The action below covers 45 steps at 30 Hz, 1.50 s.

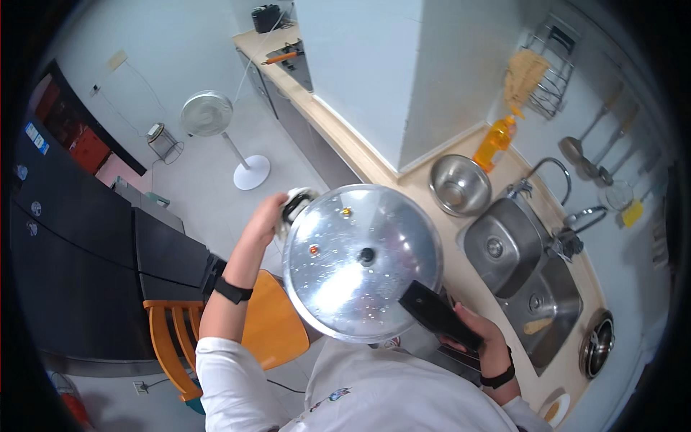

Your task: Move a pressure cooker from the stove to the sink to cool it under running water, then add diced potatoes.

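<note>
A large metal pressure cooker lid (363, 291), wet with droplets, is in front of my chest. It has a dark knob in its middle and two small coloured valves. My left hand (269, 213) grips the cooker's short side handle with a pale cloth (286, 224) around it. At the lower right my right hand (478, 330) is closed around the long black handle (440, 316). The pot body beneath the lid is mostly hidden.
At the right, the wooden counter holds a steel bowl (445, 183), an orange soap bottle (494, 143) and a double sink (505, 216). A wooden chair (275, 318) stands close at lower left. Farther off are a standing fan (208, 113) and a dark fridge (75, 243).
</note>
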Each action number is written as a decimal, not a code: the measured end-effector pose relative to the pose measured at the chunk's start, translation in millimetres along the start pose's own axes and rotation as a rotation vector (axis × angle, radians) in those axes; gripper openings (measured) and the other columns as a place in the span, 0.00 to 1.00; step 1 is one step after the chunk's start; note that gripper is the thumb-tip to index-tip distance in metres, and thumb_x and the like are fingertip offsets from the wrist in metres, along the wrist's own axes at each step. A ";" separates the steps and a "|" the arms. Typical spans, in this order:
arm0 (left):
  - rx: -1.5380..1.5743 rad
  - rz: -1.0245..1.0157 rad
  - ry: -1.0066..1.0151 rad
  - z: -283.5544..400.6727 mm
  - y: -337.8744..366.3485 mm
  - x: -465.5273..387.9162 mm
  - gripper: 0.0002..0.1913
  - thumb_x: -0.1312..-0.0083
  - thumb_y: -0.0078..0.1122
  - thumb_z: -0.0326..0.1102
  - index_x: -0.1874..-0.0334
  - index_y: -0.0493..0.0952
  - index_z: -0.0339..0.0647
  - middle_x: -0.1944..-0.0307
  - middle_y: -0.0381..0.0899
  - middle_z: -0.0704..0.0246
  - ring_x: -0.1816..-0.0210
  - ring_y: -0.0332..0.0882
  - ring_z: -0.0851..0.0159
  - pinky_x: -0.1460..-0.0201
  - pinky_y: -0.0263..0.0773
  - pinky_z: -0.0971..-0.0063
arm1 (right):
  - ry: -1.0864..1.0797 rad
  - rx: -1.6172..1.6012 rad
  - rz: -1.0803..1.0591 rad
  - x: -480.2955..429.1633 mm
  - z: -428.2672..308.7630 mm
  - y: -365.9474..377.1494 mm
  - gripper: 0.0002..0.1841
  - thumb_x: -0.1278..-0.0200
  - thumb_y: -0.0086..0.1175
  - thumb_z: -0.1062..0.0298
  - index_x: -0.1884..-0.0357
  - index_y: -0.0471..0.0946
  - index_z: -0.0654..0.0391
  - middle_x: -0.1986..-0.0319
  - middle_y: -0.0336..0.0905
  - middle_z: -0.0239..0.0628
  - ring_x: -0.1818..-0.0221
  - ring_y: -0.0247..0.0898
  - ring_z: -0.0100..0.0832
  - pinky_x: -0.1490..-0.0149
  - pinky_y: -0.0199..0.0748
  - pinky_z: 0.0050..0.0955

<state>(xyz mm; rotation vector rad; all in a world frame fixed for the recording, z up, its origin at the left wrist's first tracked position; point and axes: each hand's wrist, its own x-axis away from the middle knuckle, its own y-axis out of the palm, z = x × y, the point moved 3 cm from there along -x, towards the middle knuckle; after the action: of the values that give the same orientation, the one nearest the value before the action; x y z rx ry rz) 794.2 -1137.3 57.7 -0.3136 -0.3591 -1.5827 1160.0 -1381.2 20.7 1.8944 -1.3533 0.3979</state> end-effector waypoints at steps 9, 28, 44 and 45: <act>0.177 0.224 -0.011 16.5 -222.1 -65.9 0.15 0.38 0.40 0.35 0.60 0.72 0.29 0.66 0.76 0.63 0.65 0.74 0.68 0.62 0.70 0.75 | 0.084 0.227 -0.391 -195.9 -87.0 126.7 0.34 0.44 0.34 0.33 0.70 0.73 0.61 0.86 0.70 0.33 0.91 0.63 0.20 0.88 0.59 0.16; 0.046 0.354 0.036 231.7 -472.9 -391.9 0.13 0.39 0.41 0.34 0.64 0.71 0.29 0.70 0.76 0.62 0.71 0.75 0.67 0.67 0.72 0.75 | -0.010 0.121 -0.543 -542.8 -330.9 277.7 0.31 0.43 0.38 0.36 0.63 0.72 0.61 0.83 0.69 0.33 0.84 0.64 0.19 0.85 0.57 0.15; -0.151 -0.053 0.106 470.8 -509.3 -794.3 0.13 0.40 0.42 0.33 0.63 0.70 0.27 0.69 0.75 0.61 0.70 0.75 0.66 0.66 0.72 0.73 | -0.344 0.009 -0.063 -785.9 -555.5 368.5 0.33 0.41 0.37 0.36 0.68 0.74 0.63 0.79 0.69 0.26 0.77 0.62 0.16 0.73 0.60 0.15; -0.164 -0.068 0.110 484.9 -507.8 -815.2 0.13 0.40 0.42 0.33 0.63 0.70 0.27 0.69 0.75 0.61 0.70 0.75 0.66 0.66 0.72 0.73 | -0.362 -0.013 0.005 -798.5 -565.9 371.8 0.33 0.41 0.37 0.37 0.67 0.74 0.63 0.79 0.69 0.26 0.77 0.62 0.16 0.73 0.59 0.15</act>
<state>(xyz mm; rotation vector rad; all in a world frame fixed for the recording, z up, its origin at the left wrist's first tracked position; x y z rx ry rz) 312.4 -179.2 143.9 -0.3419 -0.1566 -1.6921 609.6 -490.8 37.6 2.0192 -1.5858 0.0466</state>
